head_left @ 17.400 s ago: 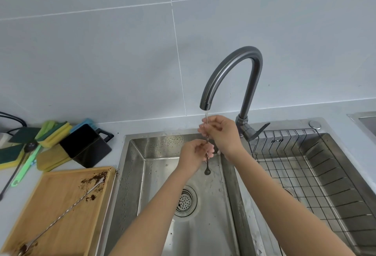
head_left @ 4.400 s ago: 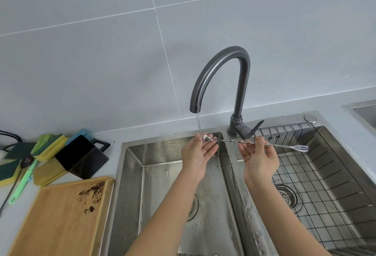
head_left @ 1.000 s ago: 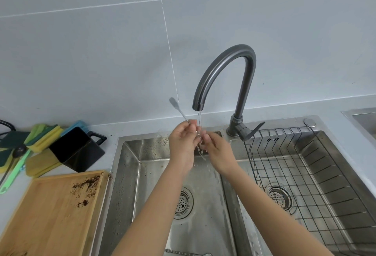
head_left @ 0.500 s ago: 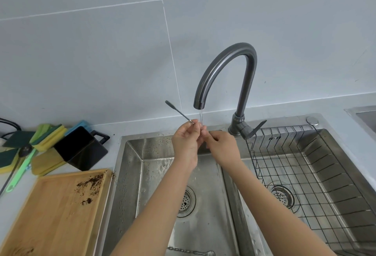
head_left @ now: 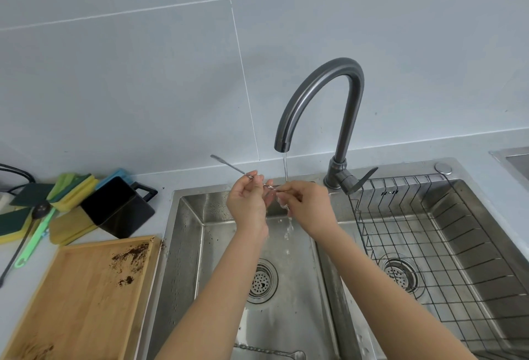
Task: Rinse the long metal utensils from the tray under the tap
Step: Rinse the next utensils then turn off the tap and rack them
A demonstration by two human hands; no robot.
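A long thin metal utensil [head_left: 229, 165] lies nearly level across both hands, under the thin stream from the dark curved tap [head_left: 320, 93]. My left hand [head_left: 247, 205] pinches its twisted shaft; the free end sticks out up-left. My right hand [head_left: 307, 206] grips the other end, which is hidden in the fingers where the water hits. Another twisted utensil [head_left: 269, 351] lies on the floor of the left sink basin [head_left: 189, 245] near the front. The wooden tray [head_left: 80, 296] at the left carries brown crumbs and no utensil.
A black cup [head_left: 117, 206] lies tipped beside yellow-green sponges [head_left: 68, 188] and a green-handled brush [head_left: 34, 241] on the left counter. A wire rack [head_left: 429, 233] fills the right basin. The tap lever [head_left: 360, 180] points right.
The utensil has tilted flatter, its free end sinking and swinging further left. Both hands have stayed under the stream, the right one a little lower in the water.
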